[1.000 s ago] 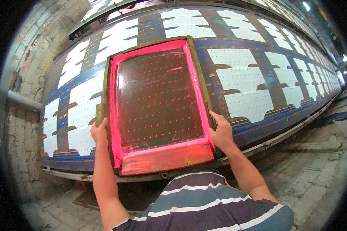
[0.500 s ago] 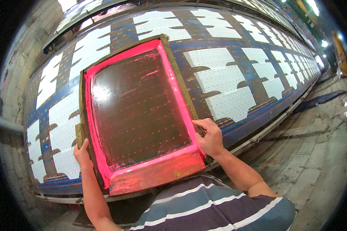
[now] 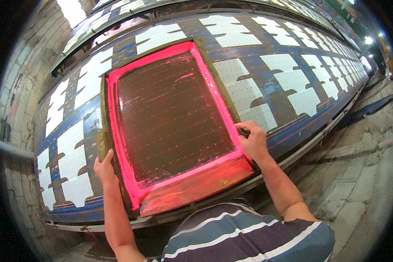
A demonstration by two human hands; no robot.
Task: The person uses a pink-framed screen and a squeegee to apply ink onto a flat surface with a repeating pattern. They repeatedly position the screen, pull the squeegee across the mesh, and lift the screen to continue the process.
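Both my hands hold a wooden-framed printing screen (image 3: pixel 174 122), tilted in view above a long table. Bright pink ink lines the inside of its frame, and the dark mesh carries rows of small dots. My left hand (image 3: pixel 105 168) grips the left side bar near the lower end, thumb up along the edge. On the opposite bar, my right hand (image 3: pixel 254 140) is closed, its fingers curled over the wood. A pink-smeared board (image 3: pixel 196 187) forms the near end, close to my striped shirt. White cut fabric pieces (image 3: pixel 290 81) with tiny dots lie around the screen, some partly covered by it.
The blue-stained table (image 3: pixel 96 118) runs far off to the right, bearing several rows of white pieces. A metal rail (image 3: pixel 288 163) follows its near edge. Beyond stands another table with white pieces (image 3: pixel 89 37). A block wall (image 3: pixel 22 87) rises at left; paved floor (image 3: pixel 349 174) lies at right.
The screen and both my hands have moved right along the table, and the screen now overlaps the white pieces at its right. My grip on both sides is kept.
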